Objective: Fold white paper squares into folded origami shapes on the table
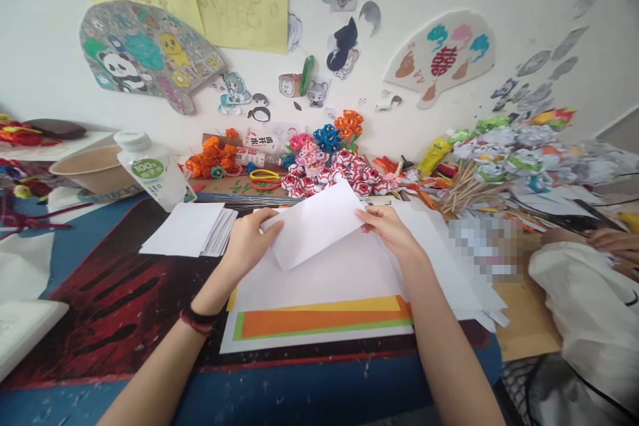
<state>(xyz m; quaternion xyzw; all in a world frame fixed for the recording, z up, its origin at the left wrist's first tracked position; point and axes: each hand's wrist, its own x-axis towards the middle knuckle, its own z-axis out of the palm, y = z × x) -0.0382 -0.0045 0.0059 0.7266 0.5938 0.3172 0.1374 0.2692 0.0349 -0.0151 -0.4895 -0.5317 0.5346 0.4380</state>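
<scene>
A white sheet of paper (317,226) is held up at a tilt between both hands. My left hand (257,236) pinches its left edge, thumb on top. My right hand (387,223) grips the right edge between thumb and fingers. Beneath the sheet lies larger white paper (319,286) on top of orange paper (324,321), with yellow and green edges showing. A stack of white paper pieces (182,228) sits left of my left hand. More white sheets (434,253) lie beyond my right forearm.
A white bottle (152,173) and a bowl (92,170) stand at the back left. Paper flowers (344,173) line the wall behind the sheets. Flowers on sticks (509,160) lie at the back right. Another person's white sleeve (589,293) is at the right edge.
</scene>
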